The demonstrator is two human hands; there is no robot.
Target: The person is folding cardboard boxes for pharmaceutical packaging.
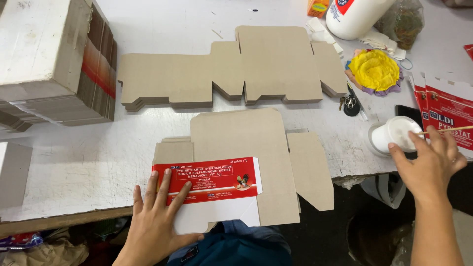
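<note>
With the left hand [160, 216] pressing flat, fingers spread, on the red-and-white printed paper label [209, 184] atop the brown flat cardboard blank [268, 157], the right hand [427, 165] pinches 1 thin wooden stick [451, 130] over the small white glue cup [394, 134]; load sparingly

Red-and-white printed label [209, 189] flat on brown carton blank [256, 148], thin stick [451, 130] over white glue cup [391, 135]

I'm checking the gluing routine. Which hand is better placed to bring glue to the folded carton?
Right, probably. The right hand holds a thin stick at the white glue cup. The left hand lies flat on the red carton panel, pinning it down.
</note>
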